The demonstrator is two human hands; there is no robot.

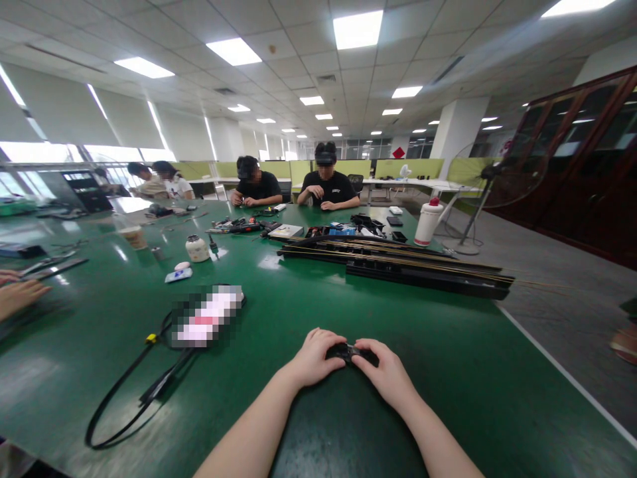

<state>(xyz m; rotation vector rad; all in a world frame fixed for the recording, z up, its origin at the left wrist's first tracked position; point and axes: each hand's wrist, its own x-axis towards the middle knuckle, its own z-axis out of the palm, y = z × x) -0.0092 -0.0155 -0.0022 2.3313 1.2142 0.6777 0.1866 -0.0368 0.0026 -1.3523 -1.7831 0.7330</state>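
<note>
Both my hands meet around a small black part (348, 354) just above or on the green table (279, 312); its exact kind cannot be made out. My left hand (318, 356) grips its left end between thumb and fingers. On the other end, my right hand (381, 368) is closed with thumb and fingertips, which hide much of the part. A lanyard (107, 411) with a yellow piece (151, 338) lies on the table to the left, beside a blurred-out phone-like object (209, 318).
Long black rails (428, 275) with thin brass-coloured rods lie across the table ahead. Behind them are tools (239, 226) and small black parts. A white bottle (428, 222) stands right, a jar (197, 249) left. A co-worker's hand (22, 295) is at far left; two people sit opposite.
</note>
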